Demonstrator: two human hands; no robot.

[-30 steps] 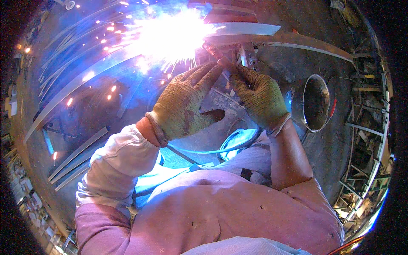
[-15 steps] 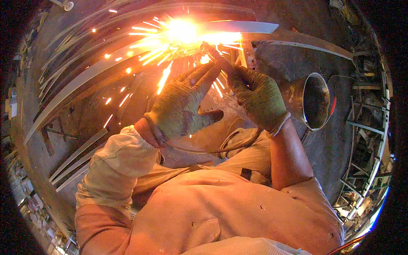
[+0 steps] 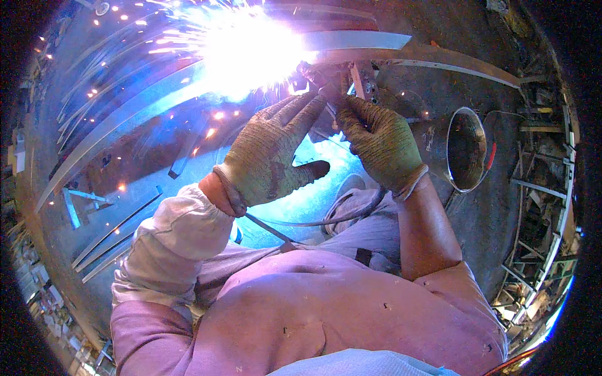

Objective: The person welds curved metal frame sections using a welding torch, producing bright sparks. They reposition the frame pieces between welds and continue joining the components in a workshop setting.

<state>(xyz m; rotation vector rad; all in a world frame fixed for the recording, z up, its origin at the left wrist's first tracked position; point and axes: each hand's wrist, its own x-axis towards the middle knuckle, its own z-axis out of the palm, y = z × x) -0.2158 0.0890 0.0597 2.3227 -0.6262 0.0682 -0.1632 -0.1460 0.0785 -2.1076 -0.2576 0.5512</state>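
Note:
My right hand (image 3: pixel 384 143), in a dirty work glove, is closed around a welding torch (image 3: pixel 323 86). The torch's tip points up and left into a blinding white arc on a long metal bar (image 3: pixel 364 41). Glare hides the joint itself. Beside the torch is my gloved left hand (image 3: pixel 266 153), fingers stretched forward and thumb spread. Its fingertips reach the torch's front part; whether they press on it I cannot tell. A dark cable (image 3: pixel 338 220) curves below both hands, over my legs.
A large, open-ended metal cylinder (image 3: pixel 467 150) lies to the right. Long curved metal strips (image 3: pixel 94 141) spread across the left, with shorter strips (image 3: pixel 116 254) nearer me. A metal frame (image 3: pixel 533 263) lines the right edge. Sparks fly mostly to the left.
The orange glow with long spark streaks has become a larger blue-white arc that lights the floor blue. Both hands and the torch have stayed almost in place.

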